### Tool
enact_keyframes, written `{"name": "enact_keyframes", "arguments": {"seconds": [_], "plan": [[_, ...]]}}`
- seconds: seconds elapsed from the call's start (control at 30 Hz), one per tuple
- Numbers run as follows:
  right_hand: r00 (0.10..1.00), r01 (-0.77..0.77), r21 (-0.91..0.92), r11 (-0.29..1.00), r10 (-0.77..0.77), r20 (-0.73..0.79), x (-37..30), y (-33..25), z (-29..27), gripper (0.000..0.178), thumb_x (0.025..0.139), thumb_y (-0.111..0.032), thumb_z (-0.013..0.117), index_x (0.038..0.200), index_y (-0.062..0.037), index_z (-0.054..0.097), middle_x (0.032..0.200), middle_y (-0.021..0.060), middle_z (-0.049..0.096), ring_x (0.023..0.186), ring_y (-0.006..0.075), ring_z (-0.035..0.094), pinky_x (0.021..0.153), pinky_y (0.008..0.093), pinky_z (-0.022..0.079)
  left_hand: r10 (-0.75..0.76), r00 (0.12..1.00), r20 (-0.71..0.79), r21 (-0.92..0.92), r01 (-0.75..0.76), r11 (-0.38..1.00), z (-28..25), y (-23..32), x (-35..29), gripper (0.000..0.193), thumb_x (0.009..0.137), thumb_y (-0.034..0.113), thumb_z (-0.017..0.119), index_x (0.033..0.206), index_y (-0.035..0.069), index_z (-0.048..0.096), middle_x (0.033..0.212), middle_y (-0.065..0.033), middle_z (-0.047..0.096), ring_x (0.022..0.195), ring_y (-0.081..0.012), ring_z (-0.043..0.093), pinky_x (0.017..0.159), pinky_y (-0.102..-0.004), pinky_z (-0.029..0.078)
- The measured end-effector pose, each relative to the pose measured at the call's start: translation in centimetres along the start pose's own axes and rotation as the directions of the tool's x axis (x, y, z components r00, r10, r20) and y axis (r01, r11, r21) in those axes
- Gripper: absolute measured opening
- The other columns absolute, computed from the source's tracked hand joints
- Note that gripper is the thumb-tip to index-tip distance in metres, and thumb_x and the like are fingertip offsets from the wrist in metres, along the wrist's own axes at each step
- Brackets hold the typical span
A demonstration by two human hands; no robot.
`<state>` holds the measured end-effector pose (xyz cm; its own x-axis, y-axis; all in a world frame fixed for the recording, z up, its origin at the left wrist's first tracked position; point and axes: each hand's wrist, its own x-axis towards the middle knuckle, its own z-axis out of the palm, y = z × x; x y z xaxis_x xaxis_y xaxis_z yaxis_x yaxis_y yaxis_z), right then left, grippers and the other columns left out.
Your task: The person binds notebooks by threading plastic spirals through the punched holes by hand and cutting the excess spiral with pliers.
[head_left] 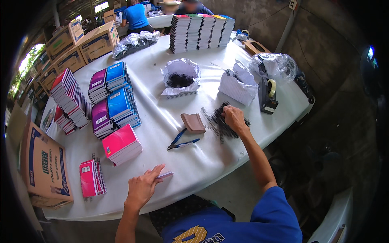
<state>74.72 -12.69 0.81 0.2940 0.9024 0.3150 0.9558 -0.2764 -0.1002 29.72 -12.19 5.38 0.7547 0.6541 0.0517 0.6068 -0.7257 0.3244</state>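
Right-hand fingers (229,111) bend over the coils (221,124) beneath them, whether gripping one I can't tell, while the left-hand fingers (155,171) pinch a pad (165,175) between them; lifting one coil slowly would likely avoid snagging others.

Thin pad (166,175) partly hidden (behind left fingers (154,172)).

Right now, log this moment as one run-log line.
left hand: holding thin notebook | right hand: at black coil pile, grip unclear | on table: blue-handled pliers, brown block, pink notebook stack
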Motion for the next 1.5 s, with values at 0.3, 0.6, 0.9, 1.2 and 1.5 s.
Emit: {"name": "enact_keyframes", "arguments": {"seconds": [0.3,0.6,0.9,1.2,1.5], "plan": [[0.957,0.290,0.015,0.957,-0.290,0.004,-3.6,-5.2,-0.6,0.020,0.084,-0.023,0.070,0.096,-0.0072,0.065,0.097,0.0093,0.060,0.097,0.0277,0.059,0.080,0.0409,0.046,-0.042,0.998,0.035,0.016,0.042,0.999,-0.3,0.1,0.3,0.051,0.090,0.033,0.064,0.139,0.030,0.051,0.110,-0.0040,0.071,0.081,-0.0318,0.069,0.068,-0.0426,0.055],[0.892,0.351,0.184,0.918,-0.268,-0.364,-1.9,-5.5,-4.2,0.024,0.085,-0.003,0.062,0.106,-0.0127,0.070,0.093,0.0096,0.055,0.078,0.0277,0.059,0.069,0.0387,0.049,0.000,0.993,-0.116,0.091,0.011,0.996,0.5,-0.3,0.7,0.048,0.094,0.042,0.056,0.139,0.026,0.052,0.122,-0.0013,0.067,0.096,-0.0294,0.069,0.074,-0.0420,0.057],[0.926,-0.377,0.724,-0.578,-0.211,0.313,-1.1,3.2,-0.7,0.028,0.103,-0.013,0.047,0.122,0.0066,0.054,0.091,0.0037,0.053,0.065,0.0068,0.044,0.048,0.0188,0.036,0.021,0.992,-0.127,0.084,-0.011,0.996,0.6,-0.1,0.5,0.047,0.093,0.042,0.057,0.137,0.025,0.054,0.125,-0.0013,0.066,0.107,-0.0316,0.066,0.080,-0.0410,0.057],[0.952,-0.193,0.936,-0.293,0.174,0.251,-1.4,1.9,-1.7,0.027,0.099,-0.011,0.055,0.121,0.0037,0.058,0.096,0.0083,0.057,0.073,0.0147,0.054,0.058,0.0275,0.044,0.028,0.992,-0.119,0.107,-0.015,0.994,0.8,0.1,0.4,0.050,0.092,0.043,0.058,0.138,0.025,0.053,0.126,-0.0016,0.066,0.107,-0.0332,0.066,0.080,-0.0417,0.057],[0.968,0.046,0.320,0.946,0.037,-0.249,2.7,-9.7,2.5,0.018,0.086,-0.013,0.068,0.083,0.0038,0.064,0.095,0.0217,0.062,0.089,0.0397,0.063,0.078,0.0473,0.051,0.053,0.987,-0.153,0.150,-0.030,0.988,1.1,-0.7,0.2,0.050,0.091,0.041,0.059,0.137,0.023,0.053,0.124,-0.0023,0.066,0.109,-0.0334,0.065,0.088,-0.0451,0.053]]}}
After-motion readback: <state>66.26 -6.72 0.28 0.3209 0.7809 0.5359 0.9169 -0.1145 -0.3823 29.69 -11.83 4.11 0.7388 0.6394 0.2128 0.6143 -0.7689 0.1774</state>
